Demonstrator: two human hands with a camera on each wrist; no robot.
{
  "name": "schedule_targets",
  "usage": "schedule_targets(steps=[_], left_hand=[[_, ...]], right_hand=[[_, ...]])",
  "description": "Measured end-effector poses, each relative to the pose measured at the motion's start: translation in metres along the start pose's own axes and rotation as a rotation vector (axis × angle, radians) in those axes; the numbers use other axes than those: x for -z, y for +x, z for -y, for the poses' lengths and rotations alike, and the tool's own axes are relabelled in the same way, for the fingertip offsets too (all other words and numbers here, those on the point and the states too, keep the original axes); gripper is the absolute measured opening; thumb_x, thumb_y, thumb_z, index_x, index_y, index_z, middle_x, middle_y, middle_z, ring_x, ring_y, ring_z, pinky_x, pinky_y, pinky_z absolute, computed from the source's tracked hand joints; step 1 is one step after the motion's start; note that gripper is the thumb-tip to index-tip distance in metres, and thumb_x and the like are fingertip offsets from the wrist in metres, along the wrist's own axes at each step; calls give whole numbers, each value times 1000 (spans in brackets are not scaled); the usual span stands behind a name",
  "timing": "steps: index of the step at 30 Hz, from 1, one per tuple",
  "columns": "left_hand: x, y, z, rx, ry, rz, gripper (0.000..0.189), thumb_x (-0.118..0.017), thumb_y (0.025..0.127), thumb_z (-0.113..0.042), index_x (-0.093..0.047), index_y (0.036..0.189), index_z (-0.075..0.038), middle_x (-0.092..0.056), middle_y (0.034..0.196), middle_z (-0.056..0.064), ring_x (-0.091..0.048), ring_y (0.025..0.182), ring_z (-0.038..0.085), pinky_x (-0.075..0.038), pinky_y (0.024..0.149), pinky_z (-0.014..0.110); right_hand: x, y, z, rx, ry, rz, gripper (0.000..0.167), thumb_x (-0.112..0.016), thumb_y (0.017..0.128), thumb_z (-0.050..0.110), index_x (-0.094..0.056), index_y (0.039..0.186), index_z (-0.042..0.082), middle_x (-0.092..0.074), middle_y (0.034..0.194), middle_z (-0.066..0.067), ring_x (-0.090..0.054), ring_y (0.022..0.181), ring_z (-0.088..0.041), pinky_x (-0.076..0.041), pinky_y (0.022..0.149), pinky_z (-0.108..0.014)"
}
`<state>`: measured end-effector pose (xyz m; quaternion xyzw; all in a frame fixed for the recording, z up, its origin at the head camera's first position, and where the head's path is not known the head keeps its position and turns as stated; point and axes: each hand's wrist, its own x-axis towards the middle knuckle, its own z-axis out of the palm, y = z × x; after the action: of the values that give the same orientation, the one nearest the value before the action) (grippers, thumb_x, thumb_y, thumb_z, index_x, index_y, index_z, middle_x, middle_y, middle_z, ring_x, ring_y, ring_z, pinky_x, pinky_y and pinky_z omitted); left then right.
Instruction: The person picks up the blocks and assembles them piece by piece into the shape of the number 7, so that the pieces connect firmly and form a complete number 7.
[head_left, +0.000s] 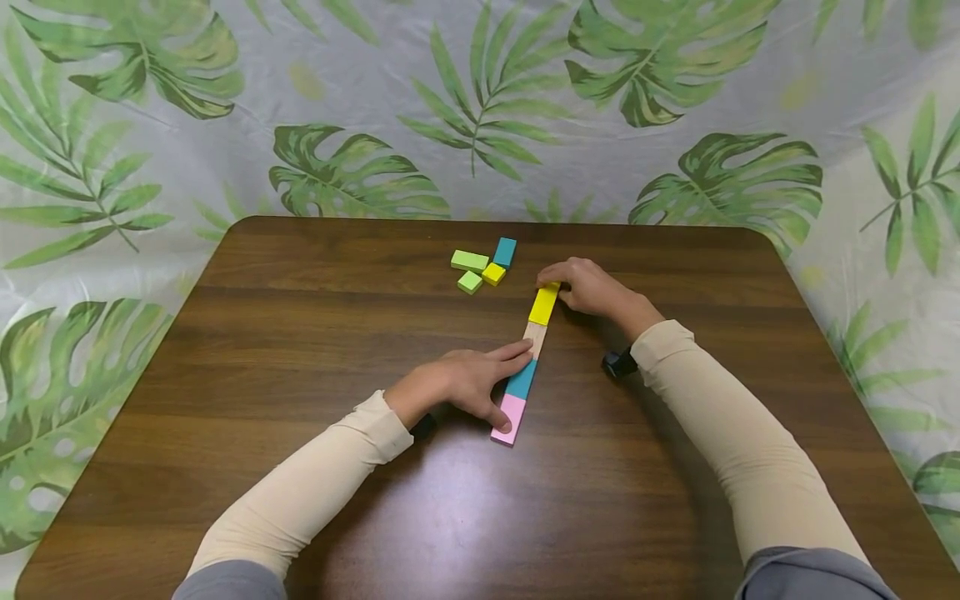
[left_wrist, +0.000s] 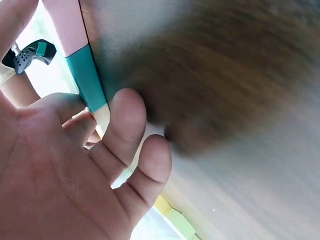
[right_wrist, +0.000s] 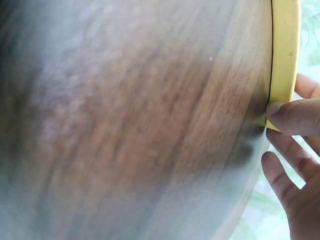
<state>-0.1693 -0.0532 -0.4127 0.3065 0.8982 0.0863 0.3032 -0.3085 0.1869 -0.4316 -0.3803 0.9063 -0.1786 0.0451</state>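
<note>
A row of flat blocks lies end to end on the table: a pink block nearest me, then a blue block, a plain wood block and a yellow block. My left hand spreads along the row, its thumb resting on the pink block and its fingertips touching near the wood and blue blocks. In the left wrist view the other fingers stand off the row. At the far end my right hand pinches the yellow block; the right wrist view shows the thumb against the side of the yellow block.
Behind the row, to the left, lie two green blocks, a small yellow block and another blue block. The brown wooden table has rounded far corners. A leaf-patterned sheet hangs behind it.
</note>
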Motion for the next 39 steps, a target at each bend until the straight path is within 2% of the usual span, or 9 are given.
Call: schedule_targets(steps=[9,16,22,27,31,35,39], left_hand=[[0,0,2,-9,-6,-1,103,-73,83,-55,-7,159,-38,9,166,-25,-41,144,22,-41,108,41],[0,0,3,-9,-14,9,103,-74,82,-54,-8,159,-38,10,166,-25,-40,145,23,-39,111,42],[0,0,2,-10,-12,9,103,-74,83,-54,-7,159,-38,10,165,-25,-41,144,24,-40,110,42],[1,0,2,-14,-17,4,102,-73,83,-54,-8,159,-38,9,166,-25,-39,145,24,-39,111,43],[0,0,3,-21,-22,10,101,-72,84,-54,-7,159,-37,10,166,-24,-40,144,24,-38,111,44],[-1,0,3,-21,-30,12,101,-72,83,-54,-8,159,-38,10,166,-25,-39,145,24,-37,112,45],[-1,0,4,-16,-28,11,101,-72,83,-55,-8,159,-38,10,165,-26,-39,146,24,-38,112,44]], right_hand=[[1,0,0,-22,3,15,44,-55,87,-16,-70,123,4,-66,132,-18,-59,124,-37,-47,104,-53],[0,1,2,19,-3,3,42,-53,86,-16,-71,120,2,-67,129,-18,-60,122,-38,-46,105,-54],[-2,2,2,23,-22,3,43,-52,86,-16,-70,121,2,-67,130,-18,-59,123,-38,-45,106,-54],[1,3,3,-15,-18,27,48,-50,85,-17,-70,122,5,-66,132,-16,-59,126,-36,-46,106,-53],[6,5,5,-59,-5,53,51,-48,84,-14,-70,124,10,-62,138,-15,-53,131,-37,-42,110,-54],[14,15,12,-61,-8,60,43,-52,89,-6,-69,125,8,-57,142,-17,-47,133,-40,-37,112,-57],[27,35,24,-72,-40,116,35,-57,95,4,-67,128,7,-60,136,-17,-51,128,-38,-40,109,-54]])
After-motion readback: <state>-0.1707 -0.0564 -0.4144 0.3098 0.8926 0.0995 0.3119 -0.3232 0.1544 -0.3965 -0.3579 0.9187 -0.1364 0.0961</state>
